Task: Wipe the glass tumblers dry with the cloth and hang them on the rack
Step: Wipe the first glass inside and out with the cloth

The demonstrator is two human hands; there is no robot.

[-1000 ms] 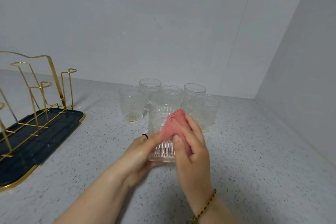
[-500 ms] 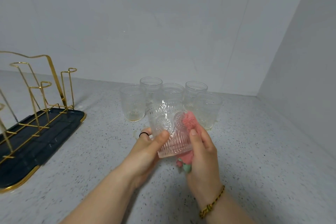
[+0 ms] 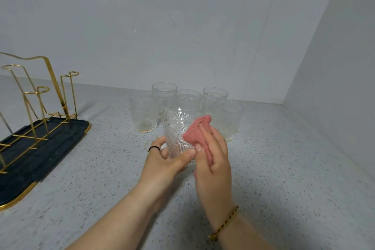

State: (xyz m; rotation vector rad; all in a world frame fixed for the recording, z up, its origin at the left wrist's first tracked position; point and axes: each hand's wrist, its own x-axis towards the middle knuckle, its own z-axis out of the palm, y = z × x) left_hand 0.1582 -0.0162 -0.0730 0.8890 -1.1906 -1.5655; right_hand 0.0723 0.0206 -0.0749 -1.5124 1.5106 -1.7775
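Right hand: the right hand [image 3: 213, 160] grasps a pink knitted cloth [image 3: 198, 132], pinched between thumb and fingers, and presses it to the glass; a braided bracelet [image 3: 223, 223] sits on the wrist.
Left hand: the left hand [image 3: 162, 164] grips the held tumbler [image 3: 175, 134] round its ribbed lower part, thumb across the front; a black ring [image 3: 154, 148] is on 1 finger.
Task's thing: the held tumbler is clear embossed glass, lifted off the counter [image 3: 284, 168] and tilted between the 2 hands.
Step in hand: wiping the outer wall. This looks like an early stage.
Waiting tumblers: 5 waiting tumblers [image 3: 144, 111] stand upright in a cluster just behind the hands.
Rack: the gold wire rack [image 3: 40, 95] stands on a dark tray [image 3: 50, 148], far left, well apart from the hands, its visible pegs bare.
Next move: probably turn the glass to wipe the remaining wall and inside, then carry it left, invert it and lower it over a peg without knocking the wire.
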